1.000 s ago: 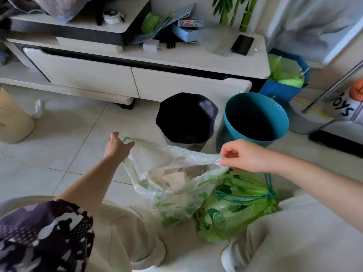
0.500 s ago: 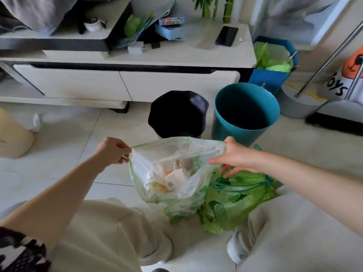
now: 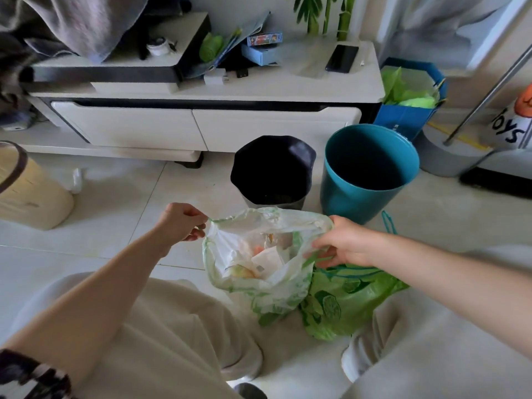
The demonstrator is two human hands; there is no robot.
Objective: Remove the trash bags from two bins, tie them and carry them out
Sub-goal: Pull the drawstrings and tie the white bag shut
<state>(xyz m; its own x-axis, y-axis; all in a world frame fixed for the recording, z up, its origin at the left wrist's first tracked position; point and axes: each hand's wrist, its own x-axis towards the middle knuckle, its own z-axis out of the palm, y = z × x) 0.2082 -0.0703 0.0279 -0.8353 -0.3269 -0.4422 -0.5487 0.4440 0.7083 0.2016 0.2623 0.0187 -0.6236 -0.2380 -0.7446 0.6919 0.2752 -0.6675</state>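
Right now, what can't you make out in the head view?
- Green bag: its mouth, tied or not, hidden by right hand and white trash bag.
- Black bin and teal bin: bottoms too dark.
- Left hand: fingers' pinch curled under.

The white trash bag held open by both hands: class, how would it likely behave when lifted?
The white trash bag probably stays floppy: its film sags between the left hand and right hand. Likely light, holding mostly paper scraps. Its thin rim may stretch or slip.
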